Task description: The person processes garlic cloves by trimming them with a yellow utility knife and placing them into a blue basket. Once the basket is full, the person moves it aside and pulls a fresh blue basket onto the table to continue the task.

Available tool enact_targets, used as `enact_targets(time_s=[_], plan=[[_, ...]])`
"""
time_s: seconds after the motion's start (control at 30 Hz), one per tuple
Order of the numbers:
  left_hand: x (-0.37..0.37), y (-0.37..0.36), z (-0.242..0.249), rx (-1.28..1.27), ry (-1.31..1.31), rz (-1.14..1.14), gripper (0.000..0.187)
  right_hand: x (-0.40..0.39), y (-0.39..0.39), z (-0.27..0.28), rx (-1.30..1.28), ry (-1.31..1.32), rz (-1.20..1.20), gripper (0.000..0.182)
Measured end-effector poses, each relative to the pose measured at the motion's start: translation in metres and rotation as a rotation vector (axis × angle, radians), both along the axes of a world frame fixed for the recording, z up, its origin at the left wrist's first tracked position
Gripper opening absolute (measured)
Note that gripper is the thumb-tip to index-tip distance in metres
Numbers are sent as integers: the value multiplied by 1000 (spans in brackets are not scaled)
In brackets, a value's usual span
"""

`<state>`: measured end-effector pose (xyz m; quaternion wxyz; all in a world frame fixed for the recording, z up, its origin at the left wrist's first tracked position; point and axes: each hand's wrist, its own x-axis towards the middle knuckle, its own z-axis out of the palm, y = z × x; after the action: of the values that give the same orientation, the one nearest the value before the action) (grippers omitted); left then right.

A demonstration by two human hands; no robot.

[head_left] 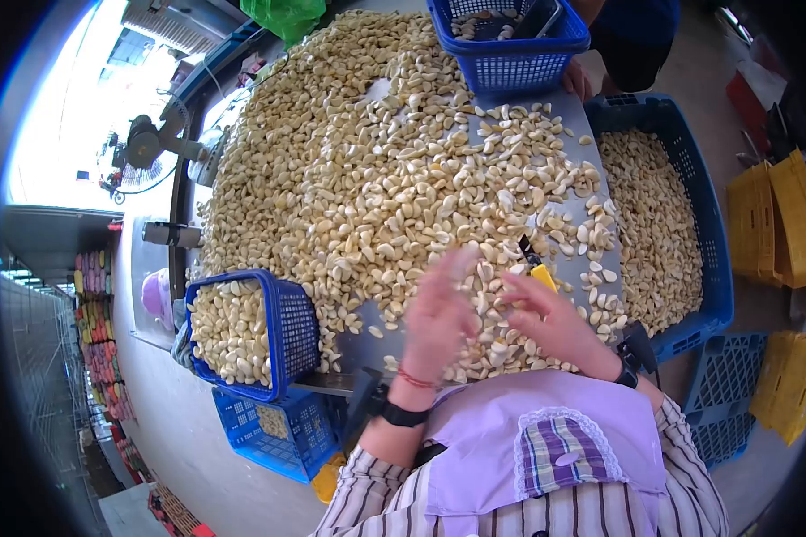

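A thick layer of pale, cream-coloured kernels that look like peeled garlic cloves (358, 197) covers the grey metal table (363, 345). My left hand (439, 313) is over the near part of the layer; motion smears its fingers, so what they hold, if anything, does not show. To its right, my right hand (551, 318) has curled fingers around a small yellow-handled knife (541, 276). The dark blade points away from me, just above the cloves. Part of the handle is hidden by the hand.
A blue basket of cloves (291, 331) stands at the near left table corner. Another blue basket (519, 72) sits at the far edge, by another person's hand (577, 80). Right of the table is a large blue crate (716, 259) full of cloves. A fan (148, 143) stands left.
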<state>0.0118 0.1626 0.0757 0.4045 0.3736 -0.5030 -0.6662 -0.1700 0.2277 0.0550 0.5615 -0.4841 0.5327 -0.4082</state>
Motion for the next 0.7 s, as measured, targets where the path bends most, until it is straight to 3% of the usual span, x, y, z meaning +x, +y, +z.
enact_targets(time_s=[0.03, 0.1, 0.13, 0.17, 0.2, 0.23, 0.27, 0.33, 0.37, 0.47, 0.53, 0.57, 0.6, 0.63, 0.67, 0.7], plan=[[12, -10, -2, -44, -58, 110, 54, -5, 1, -5, 3, 1, -6, 48], [43, -30, -11, -78, -243, 298, 45, -20, 5, -20, -157, 513, -185, 55], [57, -39, -15, -68, -371, 379, 43, -24, 5, -22, -153, 514, -190, 55], [66, -48, -19, -67, -371, 373, 43, -26, 6, -24, -175, 695, -138, 58], [73, -58, -21, -201, -693, 348, 41, -27, 7, -25, -196, 875, -83, 61], [77, -67, -26, -339, -1012, 317, 41, -24, 6, -27, -196, 876, -85, 61], [79, -73, -35, -340, -1010, 316, 41, -19, 4, -28, -88, 969, -8, 64], [84, -84, -57, -759, -1535, 91, 35, -17, 3, -33, 20, 1065, 70, 68], [88, -86, -66, -761, -1533, 93, 35, -19, 2, -37, 27, 1049, 84, 69], [88, -95, -76, -585, -1300, 111, 31, -26, 5, -39, 43, 980, 49, 69], [88, -89, -64, 179, -525, 197, 33, -30, 8, -44, 45, 922, 18, 67], [86, -82, -60, 262, -292, 233, 26, -32, 9, -51, -33, 728, -98, 65], [90, -76, -60, 269, -295, 228, 26, -33, 7, -50, -109, 533, -212, 62], [94, -70, -60, 396, -18, 252, 21, -32, 6, -46, -100, 534, -215, 62], [95, -67, -60, 519, 262, 272, 16, -31, 4, -39, -8, 263, -294, 59], [86, -61, -50, 505, 295, 329, 22, -29, 2, -30, 81, -9, -372, 56]])
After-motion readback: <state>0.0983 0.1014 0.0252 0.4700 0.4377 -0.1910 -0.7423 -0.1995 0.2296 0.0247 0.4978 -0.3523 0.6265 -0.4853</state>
